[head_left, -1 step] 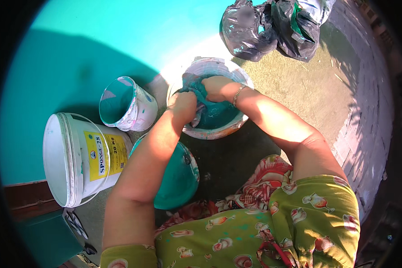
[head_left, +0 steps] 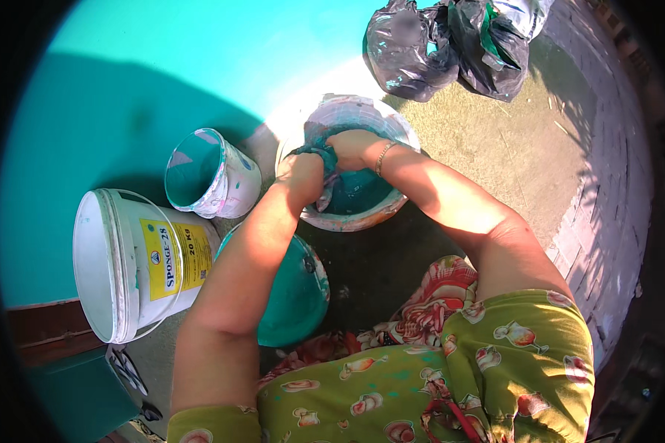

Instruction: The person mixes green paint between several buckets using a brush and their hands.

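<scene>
Both my hands are over a round whitish tub [head_left: 356, 222] with paint-smeared sides and teal liquid [head_left: 358, 196] inside. My left hand [head_left: 301, 177], at the tub's left side, is closed around a wet, teal-stained rag [head_left: 328, 190]. Part of the rag hangs below my fist toward the liquid. My right hand [head_left: 352, 150] is right beside it, its fingers curled against the rag's upper part. The fingertips of both hands are mostly hidden by the backs of the hands and the cloth.
Left of the tub, a small paint-stained bucket [head_left: 236, 183] tilts sideways. A large white bucket [head_left: 125, 258] with a yellow label lies nearer. Under my left forearm is a teal-coated round container [head_left: 295, 299]. Black plastic bags [head_left: 414, 52] sit far right of the teal wall [head_left: 177, 37].
My right hand has shifted slightly left, closer to my left hand and the rag. My left hand stays nearly in place, and the containers stand as before.
</scene>
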Available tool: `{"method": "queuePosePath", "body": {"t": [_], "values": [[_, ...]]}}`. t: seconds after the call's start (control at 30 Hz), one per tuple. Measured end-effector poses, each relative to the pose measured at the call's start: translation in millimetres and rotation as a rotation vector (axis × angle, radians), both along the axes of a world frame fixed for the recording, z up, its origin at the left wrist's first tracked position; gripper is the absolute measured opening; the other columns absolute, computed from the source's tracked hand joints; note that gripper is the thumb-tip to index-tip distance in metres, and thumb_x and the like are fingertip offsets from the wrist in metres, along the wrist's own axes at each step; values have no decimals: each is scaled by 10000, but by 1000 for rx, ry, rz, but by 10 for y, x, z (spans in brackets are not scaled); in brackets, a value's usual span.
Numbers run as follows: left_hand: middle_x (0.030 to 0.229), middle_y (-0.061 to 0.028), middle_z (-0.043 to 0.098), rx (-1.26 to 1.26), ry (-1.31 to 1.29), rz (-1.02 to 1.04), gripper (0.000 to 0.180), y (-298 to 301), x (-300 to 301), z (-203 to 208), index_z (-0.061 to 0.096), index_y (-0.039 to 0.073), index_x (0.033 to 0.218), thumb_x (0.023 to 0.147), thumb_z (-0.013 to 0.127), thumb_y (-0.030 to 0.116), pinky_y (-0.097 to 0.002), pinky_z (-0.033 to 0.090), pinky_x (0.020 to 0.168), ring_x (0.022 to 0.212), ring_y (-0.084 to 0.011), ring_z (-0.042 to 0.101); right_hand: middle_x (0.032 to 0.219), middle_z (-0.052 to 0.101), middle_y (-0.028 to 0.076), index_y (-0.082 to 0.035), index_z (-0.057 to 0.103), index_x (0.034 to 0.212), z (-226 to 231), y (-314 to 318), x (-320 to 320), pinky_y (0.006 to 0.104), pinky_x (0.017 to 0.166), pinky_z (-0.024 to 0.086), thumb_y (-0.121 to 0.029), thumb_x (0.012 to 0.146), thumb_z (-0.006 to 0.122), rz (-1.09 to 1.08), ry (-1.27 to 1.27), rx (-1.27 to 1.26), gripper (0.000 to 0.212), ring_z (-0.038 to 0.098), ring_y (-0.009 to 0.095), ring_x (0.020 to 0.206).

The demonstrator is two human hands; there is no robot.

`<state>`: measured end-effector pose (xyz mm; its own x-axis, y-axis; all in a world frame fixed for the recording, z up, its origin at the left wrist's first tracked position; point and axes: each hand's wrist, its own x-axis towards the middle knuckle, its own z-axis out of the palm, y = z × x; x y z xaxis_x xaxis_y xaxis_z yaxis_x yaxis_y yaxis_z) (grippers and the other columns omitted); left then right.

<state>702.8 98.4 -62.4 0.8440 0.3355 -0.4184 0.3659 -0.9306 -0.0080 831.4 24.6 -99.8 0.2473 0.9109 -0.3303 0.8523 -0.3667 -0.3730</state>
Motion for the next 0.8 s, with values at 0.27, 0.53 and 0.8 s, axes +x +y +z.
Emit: {"method": "queuePosePath", "body": {"t": [0.27, 0.53, 0.8], "values": [[817, -231, 641, -124, -336, -40, 218, 55, -85, 413, 624, -4, 833, 897, 526, 179, -478, 478, 715, 821, -392, 622, 714, 648, 98, 42, 654, 932, 342, -207, 317, 281, 541, 548, -96, 757, 732, -207, 559, 170, 235, 646, 159, 611], [639, -167, 478, -211, -597, 43, 296, 423, -607, 1144, 524, -47, 779, 958, 539, 189, -387, 402, 583, 587, -281, 439, 728, 671, 81, 17, 672, 963, 860, -824, 418, 261, 601, 541, -18, 777, 687, -168, 550, 324, 190, 639, 113, 637], [602, 13, 416, -375, -624, 214, 359, 617, -738, 1679, 500, 24, 704, 965, 547, 266, -271, 344, 530, 576, -89, 363, 1031, 662, 223, 4, 667, 1088, 812, -777, 223, 335, 852, 491, 33, 733, 518, -22, 162, 293, 386, 645, 276, 988]]}}
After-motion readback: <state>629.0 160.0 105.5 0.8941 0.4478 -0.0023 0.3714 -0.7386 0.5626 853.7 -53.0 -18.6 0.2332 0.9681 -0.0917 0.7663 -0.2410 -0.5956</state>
